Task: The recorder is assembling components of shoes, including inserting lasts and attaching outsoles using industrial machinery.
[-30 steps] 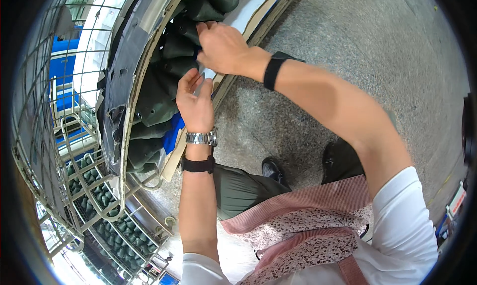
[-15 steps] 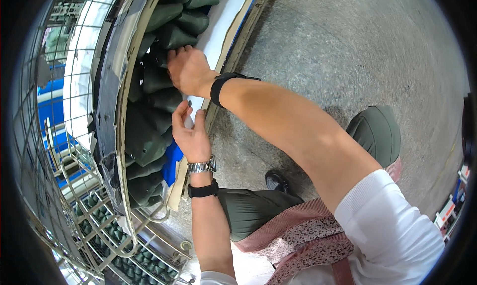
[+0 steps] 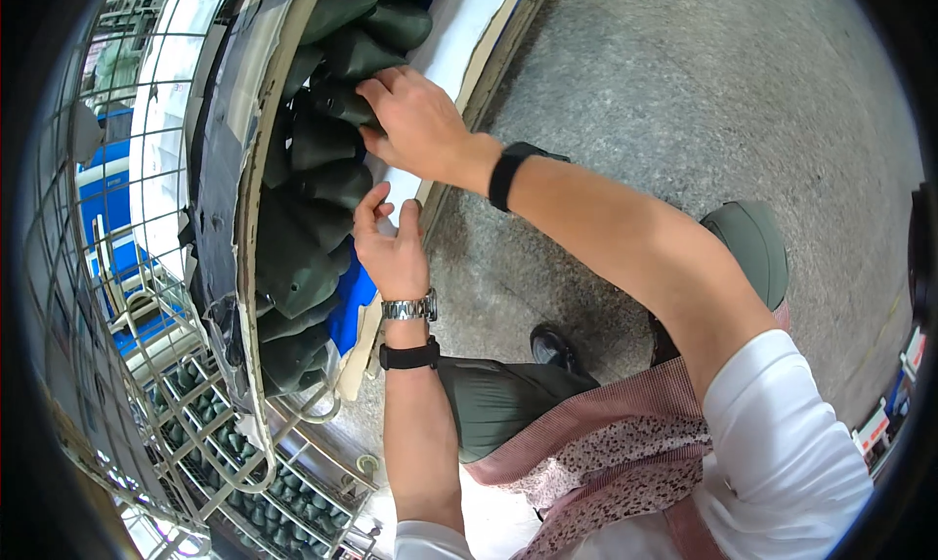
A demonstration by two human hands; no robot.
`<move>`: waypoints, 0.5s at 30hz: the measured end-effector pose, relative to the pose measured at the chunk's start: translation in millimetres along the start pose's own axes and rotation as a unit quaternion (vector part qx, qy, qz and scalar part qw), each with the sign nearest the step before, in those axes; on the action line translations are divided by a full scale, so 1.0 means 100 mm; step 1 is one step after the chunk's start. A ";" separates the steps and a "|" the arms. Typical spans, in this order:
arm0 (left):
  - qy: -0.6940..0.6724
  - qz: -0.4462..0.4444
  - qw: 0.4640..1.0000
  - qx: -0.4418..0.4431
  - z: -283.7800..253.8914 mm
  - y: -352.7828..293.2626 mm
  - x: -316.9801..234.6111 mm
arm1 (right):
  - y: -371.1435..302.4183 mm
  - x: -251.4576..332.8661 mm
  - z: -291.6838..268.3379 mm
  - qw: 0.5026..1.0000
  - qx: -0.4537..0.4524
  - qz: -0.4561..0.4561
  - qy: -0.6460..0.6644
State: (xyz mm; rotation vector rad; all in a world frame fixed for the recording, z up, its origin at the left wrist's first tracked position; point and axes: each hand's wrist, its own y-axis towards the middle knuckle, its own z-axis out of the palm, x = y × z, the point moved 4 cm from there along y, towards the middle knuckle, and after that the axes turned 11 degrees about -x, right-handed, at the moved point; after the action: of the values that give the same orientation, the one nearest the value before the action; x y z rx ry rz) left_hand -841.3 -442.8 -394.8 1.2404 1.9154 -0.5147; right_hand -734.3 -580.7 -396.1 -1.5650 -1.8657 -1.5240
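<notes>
Grey speckled concrete floor (image 3: 703, 91) fills the right of the head view; a wire rack (image 3: 117, 267) curves down the left edge.

Head view, only 1 camera:
- Dark green moulded pieces (image 3: 313, 198) sit packed in a column inside a curved bin (image 3: 256, 169), with a white board (image 3: 459, 42) along its right side. The column's long axis runs from upper right to lower left.
- Right hand (image 3: 415, 120) reaches in from the right, fingers curled over 1 green piece (image 3: 337, 101) near the top of the column, touching it. Grip looks closed around it, though the fingertips are partly hidden.
- Left hand (image 3: 391, 247) is lower, beside the column's right edge, fingers loosely spread and bent, holding nothing I can make out. A steel watch (image 3: 408, 309) and black band (image 3: 408, 355) are on that wrist.
- Right hand is the nearer to the top pieces; the left is nearer to the middle ones, which lie just to its left.
- More green pieces (image 3: 244, 482) fill the rack's lower tiers.
</notes>
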 end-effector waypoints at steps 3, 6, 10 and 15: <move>-0.006 0.025 1.000 -0.008 -0.02 0.06 0.07 | -0.09 0.29 -0.15 0.991 -0.078 -0.080 0.072; -0.013 0.024 1.000 0.000 0.01 0.05 0.13 | -0.14 0.38 -0.21 0.992 -0.080 -0.068 0.072; -0.014 0.002 1.000 -0.015 0.00 -0.01 -0.03 | 0.18 0.24 -0.56 0.984 -0.144 -0.032 0.096; -0.059 -0.008 0.998 -0.015 0.02 -0.06 -0.02 | 0.67 0.07 -0.77 0.972 -0.232 0.017 0.027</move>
State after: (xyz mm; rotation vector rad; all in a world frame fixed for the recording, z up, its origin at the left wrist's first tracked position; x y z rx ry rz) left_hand -845.6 -447.8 -394.8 1.1512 1.8292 -0.5543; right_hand -711.0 -649.3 -323.9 -1.7023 -1.5128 -2.0729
